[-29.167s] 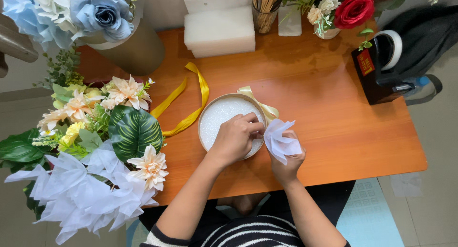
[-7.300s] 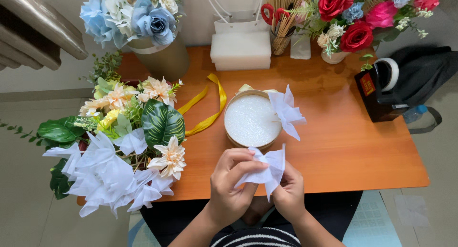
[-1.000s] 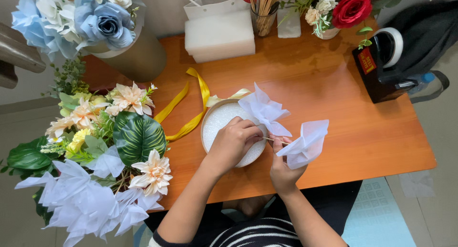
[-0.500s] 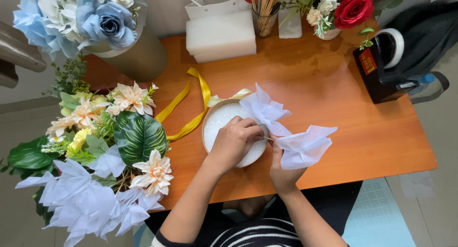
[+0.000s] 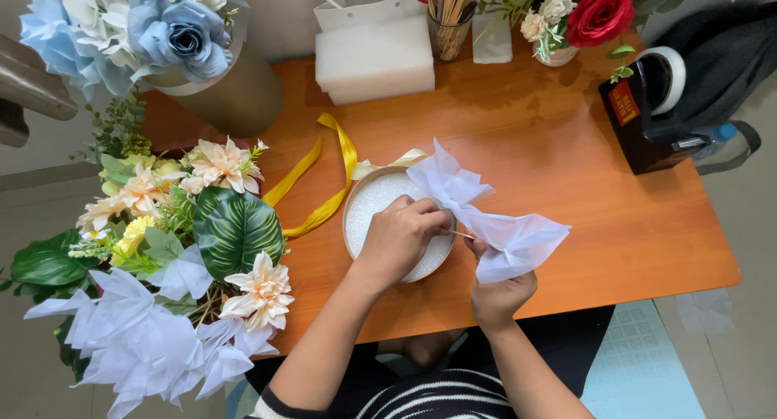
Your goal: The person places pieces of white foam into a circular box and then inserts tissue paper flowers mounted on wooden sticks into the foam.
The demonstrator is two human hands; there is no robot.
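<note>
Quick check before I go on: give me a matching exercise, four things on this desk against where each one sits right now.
Things:
1. yellow ribbon
2. white foam blocks
3. tape dispenser
4. white tissue piece

Places:
A. far edge of the table, middle
B. in the right hand
C. right side of the table
D. left of the round foam-filled container

Pairs: 1-D, 2-A, 3-C, 4-B

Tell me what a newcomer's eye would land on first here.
Mid-table, the left hand rests over a round white foam disc while the right hand holds a white tissue flower at the disc's right edge. A cream and white bouquet crowds the table's left side, and red roses sit at the far right corner.
</note>
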